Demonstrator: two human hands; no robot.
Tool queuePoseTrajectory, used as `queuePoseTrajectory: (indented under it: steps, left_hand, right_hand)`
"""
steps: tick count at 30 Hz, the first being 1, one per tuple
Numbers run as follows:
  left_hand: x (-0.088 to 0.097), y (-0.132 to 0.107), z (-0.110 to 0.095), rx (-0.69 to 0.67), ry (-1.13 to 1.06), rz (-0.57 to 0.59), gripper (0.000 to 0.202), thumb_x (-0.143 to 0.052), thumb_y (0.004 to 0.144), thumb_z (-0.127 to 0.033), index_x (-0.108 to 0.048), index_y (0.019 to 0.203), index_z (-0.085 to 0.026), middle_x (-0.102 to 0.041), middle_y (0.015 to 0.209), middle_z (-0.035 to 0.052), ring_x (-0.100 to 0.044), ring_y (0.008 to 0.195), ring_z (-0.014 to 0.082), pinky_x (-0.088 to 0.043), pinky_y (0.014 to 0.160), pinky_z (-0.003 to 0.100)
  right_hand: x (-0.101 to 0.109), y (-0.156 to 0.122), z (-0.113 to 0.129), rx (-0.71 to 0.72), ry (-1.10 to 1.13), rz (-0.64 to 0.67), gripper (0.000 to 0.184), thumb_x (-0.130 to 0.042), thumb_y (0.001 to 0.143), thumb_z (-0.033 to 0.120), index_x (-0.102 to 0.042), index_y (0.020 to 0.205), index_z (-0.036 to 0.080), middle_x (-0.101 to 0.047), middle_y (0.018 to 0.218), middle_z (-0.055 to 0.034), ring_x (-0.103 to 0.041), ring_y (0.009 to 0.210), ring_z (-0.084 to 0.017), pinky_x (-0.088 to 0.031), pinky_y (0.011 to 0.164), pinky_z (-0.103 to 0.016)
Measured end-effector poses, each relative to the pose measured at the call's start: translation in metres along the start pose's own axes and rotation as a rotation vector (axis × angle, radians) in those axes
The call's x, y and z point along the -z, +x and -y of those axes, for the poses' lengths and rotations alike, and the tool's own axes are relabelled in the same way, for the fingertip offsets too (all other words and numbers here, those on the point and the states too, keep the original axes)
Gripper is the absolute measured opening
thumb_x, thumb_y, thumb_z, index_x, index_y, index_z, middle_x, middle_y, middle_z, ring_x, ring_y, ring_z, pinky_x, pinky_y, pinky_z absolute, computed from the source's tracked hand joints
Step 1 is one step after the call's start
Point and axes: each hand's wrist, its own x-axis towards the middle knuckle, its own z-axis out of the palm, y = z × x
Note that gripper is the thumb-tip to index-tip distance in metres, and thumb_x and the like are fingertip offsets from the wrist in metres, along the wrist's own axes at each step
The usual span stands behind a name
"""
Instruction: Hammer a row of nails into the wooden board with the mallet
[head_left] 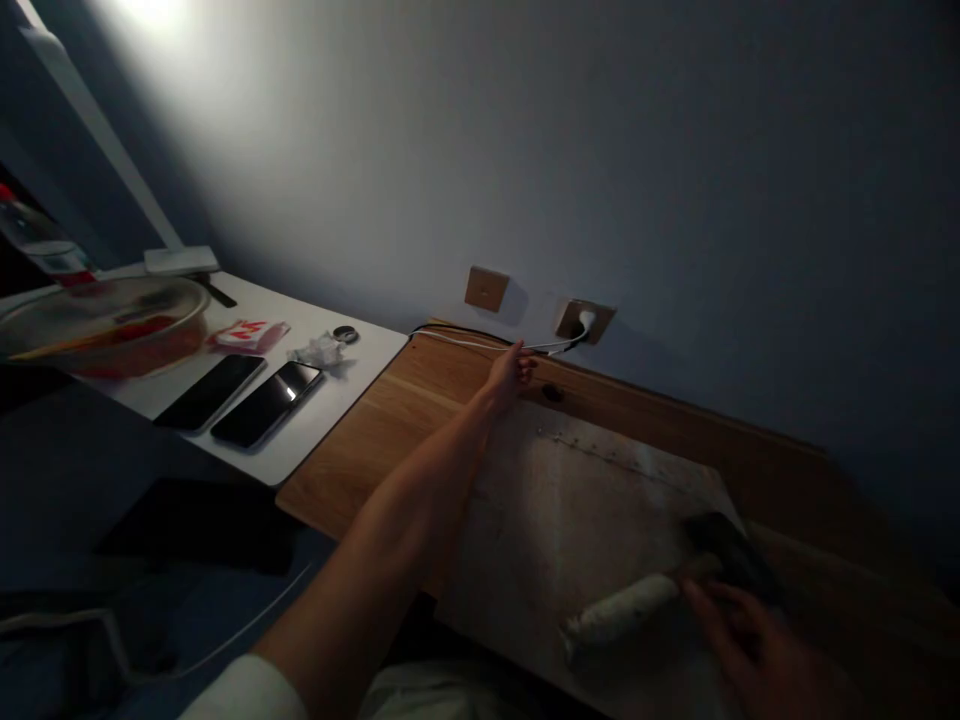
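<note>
Left hand (511, 372): fingers partly curled, index fingertip at the thin white cable (469, 343) along the wall's foot; whether the fingers pinch it, cannot tell.

Right hand (765, 650): blurred, fingers half-bent, at the junction of a pale, cylindrical handle (619, 612) and a dark, blurred head (731, 555); whether closed on either, cannot tell.

Support: handle and head, over a worn, greyish rectangular board (525, 540), on a brown wood-grain tabletop (360, 455).

Wall fittings: gold-toned square socket plate (568, 318) with white plug (586, 319) inserted; matching square plate (487, 289) to its left.

Adjoining white table (300, 450): two black, glossy rectangular phones (266, 403), side by side.
</note>
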Motion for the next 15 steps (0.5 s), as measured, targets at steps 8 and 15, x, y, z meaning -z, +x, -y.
queuePoseTrajectory:
  steps: [8, 15]
  left_hand:
    - [0.004, 0.009, 0.006, 0.001, -0.126, -0.094, 0.039, -0.067, 0.089, -0.053, -0.061, 0.080, -0.015, -0.051, 0.056, -0.0027, -0.042, 0.044, 0.0074, -0.028, 0.044, 0.018]
    - [0.008, 0.009, 0.006, -0.017, -0.170, -0.120, 0.035, -0.061, 0.092, -0.048, -0.060, 0.082, -0.015, -0.050, 0.057, -0.0026, -0.041, 0.045, 0.0073, -0.026, 0.045, 0.018]
  right_hand:
    - [-0.061, -0.114, 0.098, 0.397, 0.462, 0.266, 0.049, -0.053, 0.093, 0.058, -0.068, 0.124, 0.024, -0.050, 0.052, 0.0074, -0.050, 0.044, -0.013, -0.040, 0.047, -0.022]
    - [-0.101, -0.166, 0.142, 0.509, 0.461, 0.586, 0.068, -0.059, 0.091, 0.047, -0.046, 0.154, 0.025, -0.046, 0.052, 0.0078, -0.041, 0.049, -0.013, -0.045, 0.056, -0.023]
